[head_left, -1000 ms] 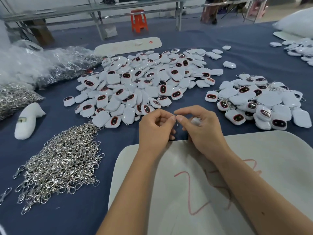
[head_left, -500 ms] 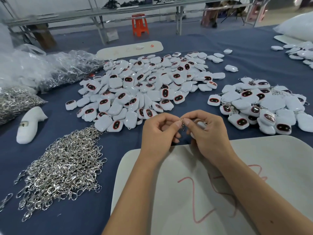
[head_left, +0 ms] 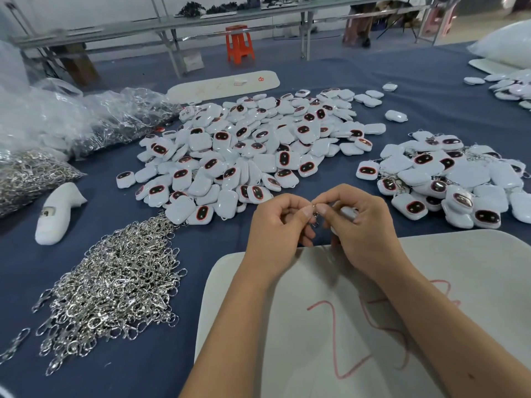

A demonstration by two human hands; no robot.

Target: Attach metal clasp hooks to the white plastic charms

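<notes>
My left hand and my right hand meet over the near edge of the blue table. Between the fingertips of both hangs a small metal clasp hook, pinched from each side. A white plastic charm is tucked in my right palm, mostly hidden by the fingers. A big pile of loose white charms with dark red-rimmed faces lies beyond my hands. A heap of silver clasp hooks lies at the left. At the right sits a pile of charms with hooks on them.
A white board with red marks lies under my forearms. Clear bags of hooks and a white foam piece are at the far left. More charms lie at the far right. Benches and an orange stool stand behind.
Both hands stay together at the same spot on the table. The clasp hook now hangs lower between the fingertips and shows more plainly. The camera has tilted slightly.
</notes>
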